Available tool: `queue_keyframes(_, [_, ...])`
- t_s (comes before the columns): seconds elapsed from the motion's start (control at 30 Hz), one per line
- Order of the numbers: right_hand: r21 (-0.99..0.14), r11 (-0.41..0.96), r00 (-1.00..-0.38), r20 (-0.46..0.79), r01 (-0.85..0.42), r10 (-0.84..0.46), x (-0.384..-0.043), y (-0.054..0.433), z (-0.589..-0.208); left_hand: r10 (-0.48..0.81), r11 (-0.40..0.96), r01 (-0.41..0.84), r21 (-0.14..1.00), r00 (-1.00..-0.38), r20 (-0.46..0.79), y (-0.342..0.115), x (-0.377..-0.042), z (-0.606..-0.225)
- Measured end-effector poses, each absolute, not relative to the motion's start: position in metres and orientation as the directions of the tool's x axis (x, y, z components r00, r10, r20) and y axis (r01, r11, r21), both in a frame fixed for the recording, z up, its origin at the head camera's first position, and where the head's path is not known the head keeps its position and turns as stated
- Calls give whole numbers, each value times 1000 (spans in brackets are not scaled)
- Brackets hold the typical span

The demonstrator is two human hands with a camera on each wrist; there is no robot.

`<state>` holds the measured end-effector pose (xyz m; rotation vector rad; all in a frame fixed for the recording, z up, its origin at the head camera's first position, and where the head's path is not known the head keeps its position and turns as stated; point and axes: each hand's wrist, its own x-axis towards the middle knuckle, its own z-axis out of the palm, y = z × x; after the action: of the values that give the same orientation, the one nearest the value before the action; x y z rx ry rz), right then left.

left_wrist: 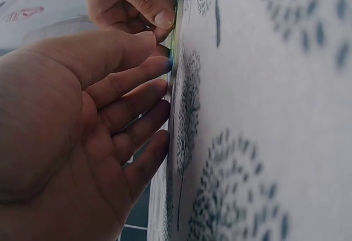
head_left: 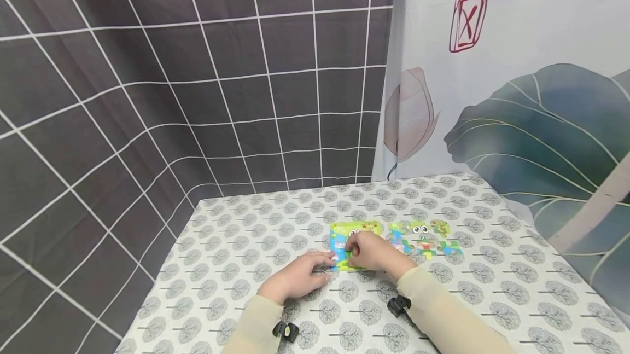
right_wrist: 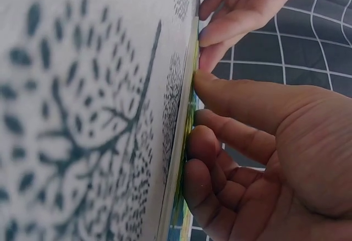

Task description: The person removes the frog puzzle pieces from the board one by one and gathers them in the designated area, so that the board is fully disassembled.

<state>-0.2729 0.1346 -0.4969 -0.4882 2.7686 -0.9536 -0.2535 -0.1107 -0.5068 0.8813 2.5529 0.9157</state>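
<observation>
A colourful picture puzzle board with cartoon eyes lies flat on the table, partly hidden by my right hand. My right hand is over its lower middle, thumb and forefinger closing around a small green puzzle piece at the board's surface. The other fingers curl against the board. At the board's left edge, my left hand rests with fingers extended, its fingertips touching the board's lower left side. The left wrist view shows the left palm and its fingers side by side.
Right of the board lies a loose group of puzzle pieces with another cartoon face. A tree-patterned cloth covers the table. Behind hang a dark grid curtain and a pale curtain with leaf prints. Black bands sit on both wrists.
</observation>
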Motion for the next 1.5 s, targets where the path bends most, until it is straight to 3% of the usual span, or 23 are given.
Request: queue_keyframes(1.5, [-659, 727, -955, -43, -194, -294, -273, 133, -499, 642, 619, 474, 626, -764, -57, -111, -253, -508])
